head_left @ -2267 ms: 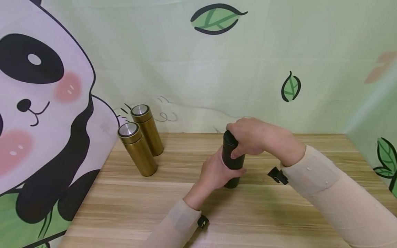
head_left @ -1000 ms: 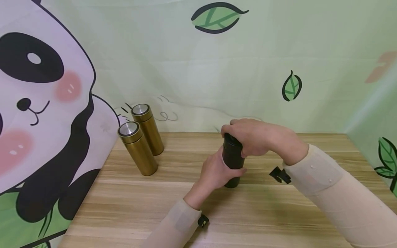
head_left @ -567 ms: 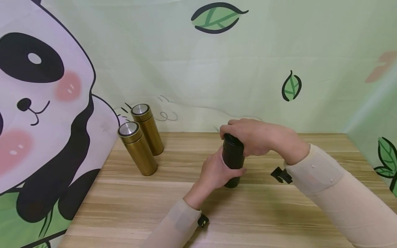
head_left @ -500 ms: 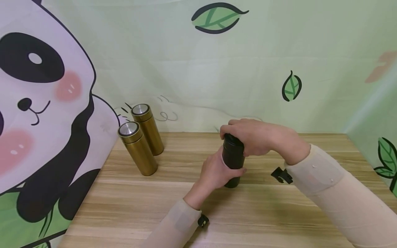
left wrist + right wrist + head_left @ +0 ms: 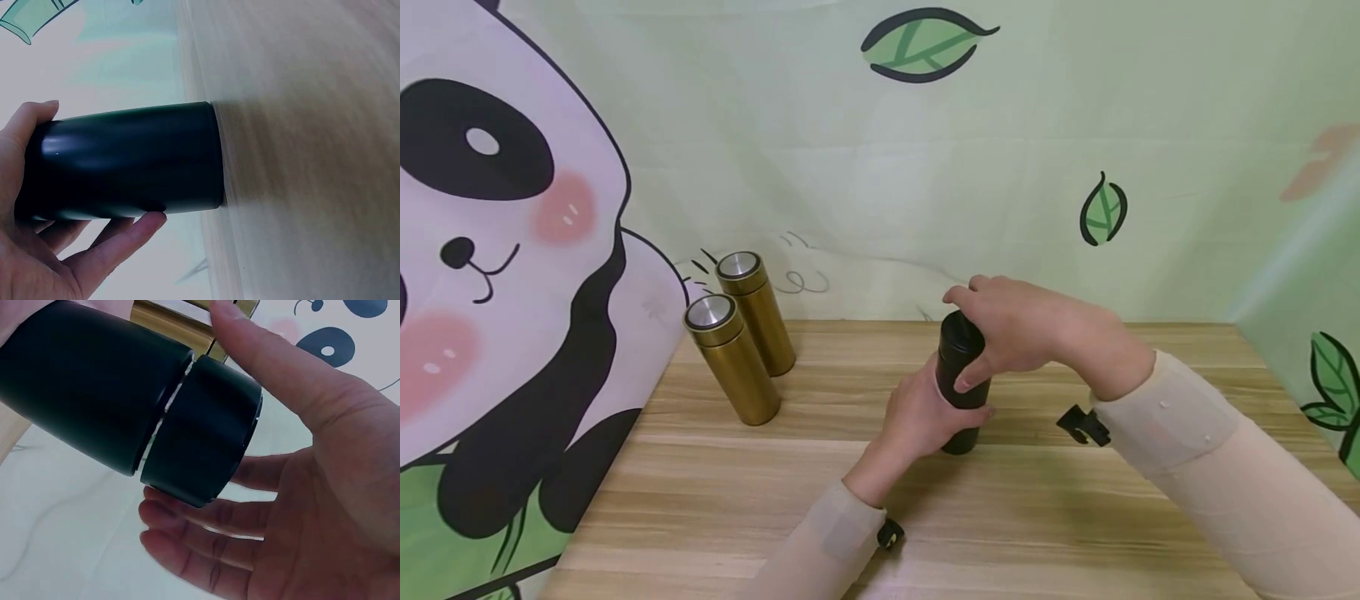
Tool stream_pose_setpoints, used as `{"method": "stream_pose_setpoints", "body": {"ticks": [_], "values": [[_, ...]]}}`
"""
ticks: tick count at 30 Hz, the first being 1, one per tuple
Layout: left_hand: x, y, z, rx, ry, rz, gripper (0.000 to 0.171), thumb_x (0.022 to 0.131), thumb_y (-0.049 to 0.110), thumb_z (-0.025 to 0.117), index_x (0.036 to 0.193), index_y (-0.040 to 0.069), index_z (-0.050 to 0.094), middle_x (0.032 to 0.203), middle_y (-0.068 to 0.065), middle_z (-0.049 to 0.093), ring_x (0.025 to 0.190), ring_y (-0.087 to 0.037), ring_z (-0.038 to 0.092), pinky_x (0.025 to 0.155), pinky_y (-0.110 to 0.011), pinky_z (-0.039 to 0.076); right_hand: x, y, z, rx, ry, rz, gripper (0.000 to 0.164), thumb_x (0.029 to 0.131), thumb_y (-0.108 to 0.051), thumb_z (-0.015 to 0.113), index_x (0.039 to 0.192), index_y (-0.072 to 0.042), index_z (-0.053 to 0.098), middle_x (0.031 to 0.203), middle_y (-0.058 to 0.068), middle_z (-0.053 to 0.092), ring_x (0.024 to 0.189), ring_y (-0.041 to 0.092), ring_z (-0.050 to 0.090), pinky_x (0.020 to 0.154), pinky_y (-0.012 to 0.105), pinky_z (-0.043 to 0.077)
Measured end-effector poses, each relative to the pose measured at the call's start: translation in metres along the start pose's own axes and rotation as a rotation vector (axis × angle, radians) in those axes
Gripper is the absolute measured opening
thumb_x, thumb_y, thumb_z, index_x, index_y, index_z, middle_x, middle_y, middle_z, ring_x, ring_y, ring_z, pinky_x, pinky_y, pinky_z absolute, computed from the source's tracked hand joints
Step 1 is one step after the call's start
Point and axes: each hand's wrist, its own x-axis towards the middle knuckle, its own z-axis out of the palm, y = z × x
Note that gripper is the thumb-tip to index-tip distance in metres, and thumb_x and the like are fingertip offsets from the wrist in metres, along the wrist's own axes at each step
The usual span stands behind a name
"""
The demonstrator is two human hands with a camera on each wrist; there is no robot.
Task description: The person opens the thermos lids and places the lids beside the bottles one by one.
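Note:
A black thermos bottle (image 5: pixel 958 358) stands upright on the wooden table. My left hand (image 5: pixel 925 412) grips its body at mid-height, thumb across the near side; in the left wrist view, fingers and thumb wrap the bottle (image 5: pixel 125 162), whose base meets the tabletop. Around the black lid (image 5: pixel 203 431), my right hand (image 5: pixel 1022 329) is spread loosely. The right wrist view shows its thumb held off the lid and the fingers behind it; whether a fingertip touches is unclear. A thin pale gap runs between lid and body.
Two gold thermos bottles with silver-topped lids, a nearer one (image 5: pixel 733 362) and a farther one (image 5: pixel 760 312), stand upright on the left of the table (image 5: pixel 700 500). A pale green cloth backdrop (image 5: pixel 820 167) with a panda and leaves rises behind and at the sides.
My right hand has turned on the lid, then loosened and lifted slightly, its thumb swinging back to the bottle's near side. The left hand and gold bottles stay put.

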Motion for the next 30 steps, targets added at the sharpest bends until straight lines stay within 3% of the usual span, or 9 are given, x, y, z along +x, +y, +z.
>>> {"method": "stream_pose_setpoints", "body": {"ticks": [5, 10, 19, 30], "values": [[-0.0003, 0.0001, -0.0002, 0.001, -0.007, -0.008, 0.079, 0.079, 0.052, 0.085, 0.143, 0.024, 0.049, 0.120, -0.001, 0.073, 0.101, -0.021, 0.071, 0.084, -0.038, 0.055, -0.0008, -0.0018, 0.0007, -0.029, -0.009, 0.047, 0.083, 0.081, -0.066, 0.079, 0.130, -0.003, 0.055, 0.109, 0.009, 0.061, 0.094, 0.025, 0.062, 0.086, 0.041, 0.053], [-0.0009, 0.0007, -0.0002, 0.000, -0.006, -0.016, 0.081, 0.078, 0.051, 0.086, 0.144, 0.024, 0.048, 0.120, -0.001, 0.072, 0.102, -0.021, 0.071, 0.084, -0.038, 0.055, -0.0007, -0.0049, 0.0010, -0.040, -0.005, 0.087, 0.081, 0.083, -0.071, 0.073, 0.119, -0.001, 0.058, 0.101, 0.008, 0.063, 0.092, 0.025, 0.061, 0.084, 0.040, 0.052], [-0.0014, 0.0004, 0.0004, 0.005, 0.006, -0.018, 0.082, 0.077, 0.052, 0.087, 0.144, 0.026, 0.048, 0.119, 0.000, 0.072, 0.102, -0.021, 0.070, 0.084, -0.037, 0.054, 0.0014, -0.0079, 0.0031, -0.048, 0.001, 0.105, 0.077, 0.085, -0.069, 0.072, 0.114, 0.001, 0.061, 0.094, 0.009, 0.063, 0.086, 0.025, 0.061, 0.077, 0.037, 0.052], [-0.0015, -0.0005, 0.0001, -0.003, 0.008, 0.009, 0.081, 0.079, 0.052, 0.086, 0.145, 0.024, 0.048, 0.121, -0.002, 0.073, 0.103, -0.022, 0.071, 0.084, -0.038, 0.055, 0.0064, -0.0090, 0.0042, -0.048, 0.009, 0.082, 0.052, 0.087, -0.054, 0.078, 0.097, -0.004, 0.065, 0.084, 0.006, 0.065, 0.076, 0.022, 0.061, 0.066, 0.032, 0.049]]}}
